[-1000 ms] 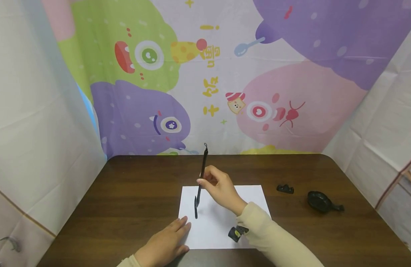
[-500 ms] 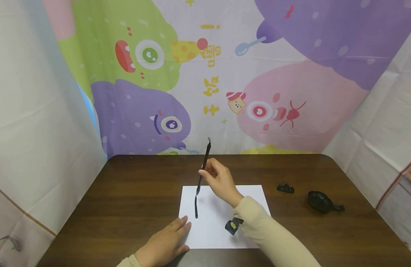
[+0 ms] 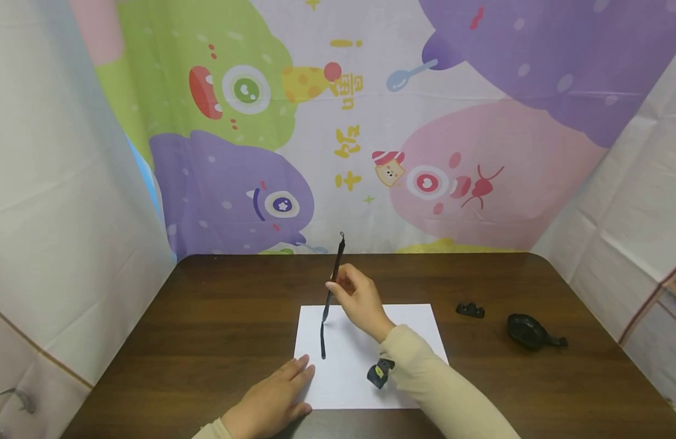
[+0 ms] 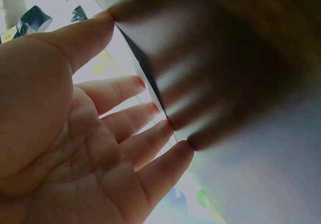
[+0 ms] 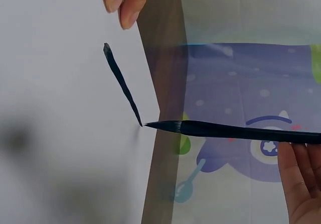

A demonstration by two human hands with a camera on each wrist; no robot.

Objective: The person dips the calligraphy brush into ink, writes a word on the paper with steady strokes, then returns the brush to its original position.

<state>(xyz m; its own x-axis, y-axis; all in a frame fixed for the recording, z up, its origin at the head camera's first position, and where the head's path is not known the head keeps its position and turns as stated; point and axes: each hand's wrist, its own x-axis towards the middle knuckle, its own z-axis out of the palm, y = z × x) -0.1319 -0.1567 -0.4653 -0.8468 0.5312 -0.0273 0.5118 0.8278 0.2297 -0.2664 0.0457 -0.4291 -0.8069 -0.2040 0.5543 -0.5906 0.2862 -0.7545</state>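
My right hand (image 3: 360, 299) pinches a black writing brush (image 3: 338, 259) by its handle, tip down and top leaning slightly right. In the right wrist view the pointed bristles of the brush (image 5: 163, 126) are right by the thin end of a black ink stroke (image 5: 122, 83). That stroke runs lengthwise near the left side of a white sheet of paper (image 3: 349, 381). My left hand (image 3: 272, 390) rests on the sheet's lower left edge, fingers straight and slightly spread. In the left wrist view the fingertips of the left hand (image 4: 100, 118) touch the surface.
On the brown table (image 3: 217, 329), right of the paper, stand a small black brush rest (image 3: 470, 310) and a black dish with a handle (image 3: 527, 332). A black camera (image 3: 379, 373) sits at the right wrist, over the paper. A cartoon-printed curtain (image 3: 354, 225) hangs behind the table.
The brush has moved up from the stroke's middle to just beyond its upper end, then slightly down. The right hand and forearm shifted with it; the left hand stayed in place.
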